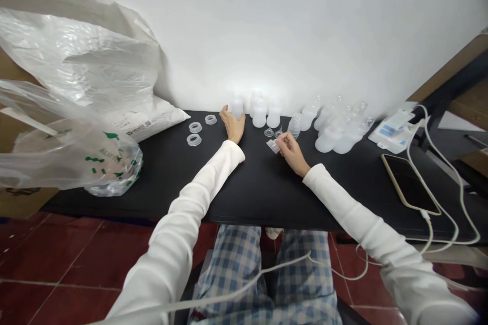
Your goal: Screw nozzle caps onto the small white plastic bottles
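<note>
My left hand (234, 126) is closed round a small frosted white bottle (237, 106) at the back of the black table. Beside it stand several like bottles (260, 114). My right hand (290, 151) pinches a small clear plastic piece (273, 145), its exact kind too small to tell. Just behind that hand lie two clear nipples (269, 132), with a stack of clear caps (295, 125) to their right. Three translucent ring collars (194, 139) rest left of my left hand. Farther right, bottles fitted with clear nipples (335, 132) stand in a cluster.
A large white sack (95, 56) and a clear bag with green print (110, 162) occupy the left side. To the right are a blue-and-white box (394, 132), a phone (409, 183) and looping white cables (453, 167). A white wall (274, 25) borders the back.
</note>
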Demonstrator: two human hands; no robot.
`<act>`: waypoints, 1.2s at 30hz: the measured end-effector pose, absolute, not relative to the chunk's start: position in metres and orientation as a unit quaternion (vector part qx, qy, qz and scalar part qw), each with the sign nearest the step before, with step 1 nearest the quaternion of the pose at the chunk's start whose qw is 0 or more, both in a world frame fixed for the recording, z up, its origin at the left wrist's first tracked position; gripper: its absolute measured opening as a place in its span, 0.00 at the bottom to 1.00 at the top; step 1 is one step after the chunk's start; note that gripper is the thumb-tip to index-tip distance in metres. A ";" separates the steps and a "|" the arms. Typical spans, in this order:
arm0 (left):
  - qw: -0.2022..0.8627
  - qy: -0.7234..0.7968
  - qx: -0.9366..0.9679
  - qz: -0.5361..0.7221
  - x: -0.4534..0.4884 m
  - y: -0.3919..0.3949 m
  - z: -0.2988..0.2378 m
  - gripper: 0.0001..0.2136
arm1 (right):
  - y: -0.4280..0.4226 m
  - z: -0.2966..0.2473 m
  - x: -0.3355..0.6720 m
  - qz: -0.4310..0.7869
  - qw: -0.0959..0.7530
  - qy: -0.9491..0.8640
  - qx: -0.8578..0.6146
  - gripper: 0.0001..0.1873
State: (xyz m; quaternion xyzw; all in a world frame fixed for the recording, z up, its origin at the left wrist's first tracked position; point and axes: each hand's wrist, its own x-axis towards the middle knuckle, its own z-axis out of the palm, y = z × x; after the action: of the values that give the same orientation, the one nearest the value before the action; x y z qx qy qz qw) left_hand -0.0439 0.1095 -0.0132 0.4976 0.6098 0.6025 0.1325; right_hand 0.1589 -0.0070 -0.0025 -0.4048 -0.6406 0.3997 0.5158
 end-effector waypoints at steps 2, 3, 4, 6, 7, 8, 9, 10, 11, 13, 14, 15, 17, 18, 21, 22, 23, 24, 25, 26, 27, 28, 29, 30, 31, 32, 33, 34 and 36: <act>0.141 0.623 0.484 0.599 -0.044 0.127 -0.013 0.29 | -0.009 -0.001 0.159 0.381 0.502 -0.656 -0.414 0.16; 0.149 0.629 0.477 0.596 -0.044 0.134 -0.013 0.28 | -0.011 0.000 0.159 0.371 0.498 -0.663 -0.418 0.14; 0.156 0.636 0.470 0.592 -0.044 0.139 -0.013 0.28 | -0.012 0.002 0.160 0.361 0.495 -0.669 -0.420 0.12; 0.169 0.653 0.458 0.579 -0.045 0.147 -0.011 0.26 | -0.014 0.004 0.160 0.342 0.495 -0.678 -0.422 0.10; 0.173 0.662 0.455 0.570 -0.045 0.149 -0.010 0.25 | -0.015 0.005 0.160 0.332 0.496 -0.681 -0.425 0.09; 0.174 0.671 0.458 0.556 -0.045 0.148 -0.009 0.24 | -0.015 0.005 0.161 0.322 0.498 -0.682 -0.429 0.09; 0.173 0.680 0.466 0.540 -0.045 0.146 -0.007 0.24 | -0.015 0.006 0.161 0.311 0.501 -0.682 -0.433 0.10; 0.168 0.689 0.477 0.520 -0.046 0.140 -0.006 0.23 | -0.014 0.005 0.161 0.301 0.506 -0.680 -0.437 0.10; 0.161 0.697 0.490 0.498 -0.046 0.133 -0.005 0.23 | -0.013 0.005 0.162 0.293 0.512 -0.677 -0.441 0.12; 0.142 0.712 0.518 0.453 -0.049 0.110 -0.005 0.22 | -0.010 0.002 0.163 0.286 0.525 -0.668 -0.443 0.15; 0.132 0.712 0.535 0.435 -0.051 0.096 -0.005 0.22 | -0.008 0.001 0.164 0.287 0.532 -0.664 -0.440 0.16; 0.121 0.704 0.560 0.419 -0.054 0.081 -0.006 0.21 | -0.006 -0.001 0.165 0.290 0.537 -0.661 -0.436 0.18; 0.089 0.658 0.641 0.386 -0.059 0.053 -0.007 0.22 | -0.004 -0.002 0.166 0.295 0.542 -0.662 -0.424 0.20; 0.076 0.630 0.681 0.365 -0.060 0.040 -0.007 0.23 | -0.003 -0.003 0.166 0.295 0.540 -0.670 -0.417 0.21; 0.033 0.558 0.766 0.318 -0.063 0.018 -0.005 0.22 | -0.004 -0.002 0.165 0.276 0.514 -0.713 -0.390 0.21; 0.021 0.537 0.786 0.305 -0.062 0.015 -0.003 0.22 | -0.004 -0.002 0.165 0.262 0.505 -0.729 -0.381 0.21; 0.010 0.517 0.804 0.294 -0.062 0.014 -0.001 0.22 | -0.004 -0.001 0.165 0.245 0.496 -0.744 -0.375 0.20; 0.000 0.499 0.818 0.285 -0.063 0.014 0.001 0.23 | -0.004 -0.001 0.166 0.226 0.488 -0.758 -0.369 0.19; -0.010 0.483 0.829 0.280 -0.063 0.015 0.003 0.24 | -0.004 -0.001 0.167 0.207 0.481 -0.771 -0.363 0.18; -0.023 0.470 0.838 0.278 -0.065 0.017 0.005 0.25 | -0.003 -0.002 0.169 0.187 0.473 -0.784 -0.357 0.17; -0.036 0.457 0.845 0.276 -0.067 0.018 0.007 0.26 | -0.002 -0.002 0.172 0.166 0.464 -0.796 -0.351 0.17; -0.050 0.445 0.851 0.273 -0.069 0.020 0.008 0.27 | 0.000 -0.002 0.175 0.143 0.454 -0.809 -0.345 0.16; -0.062 0.432 0.859 0.269 -0.072 0.022 0.009 0.27 | 0.001 -0.001 0.179 0.119 0.443 -0.821 -0.340 0.15; -0.071 0.417 0.867 0.265 -0.075 0.023 0.010 0.28 | 0.002 0.000 0.182 0.093 0.432 -0.832 -0.335 0.14; -0.075 0.402 0.874 0.261 -0.076 0.023 0.010 0.28 | 0.003 0.001 0.185 0.064 0.422 -0.842 -0.329 0.13; -0.075 0.389 0.880 0.261 -0.078 0.024 0.010 0.28 | 0.003 0.002 0.188 0.035 0.414 -0.851 -0.321 0.11; -0.070 0.379 0.885 0.263 -0.078 0.023 0.010 0.29 | 0.003 0.004 0.189 0.005 0.408 -0.858 -0.311 0.09; -0.061 0.371 0.888 0.265 -0.078 0.023 0.010 0.30 | 0.002 0.006 0.190 -0.025 0.404 -0.864 -0.300 0.09; -0.029 0.364 0.892 0.267 -0.077 0.021 0.009 0.31 | 0.000 0.009 0.191 -0.073 0.396 -0.871 -0.280 0.10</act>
State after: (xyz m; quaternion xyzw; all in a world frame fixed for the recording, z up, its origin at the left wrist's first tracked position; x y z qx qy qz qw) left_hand -0.0773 0.0207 0.0095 0.8915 0.3645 0.2675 -0.0286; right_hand 0.1908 0.0005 0.0091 -0.2803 -0.8712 -0.0731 0.3964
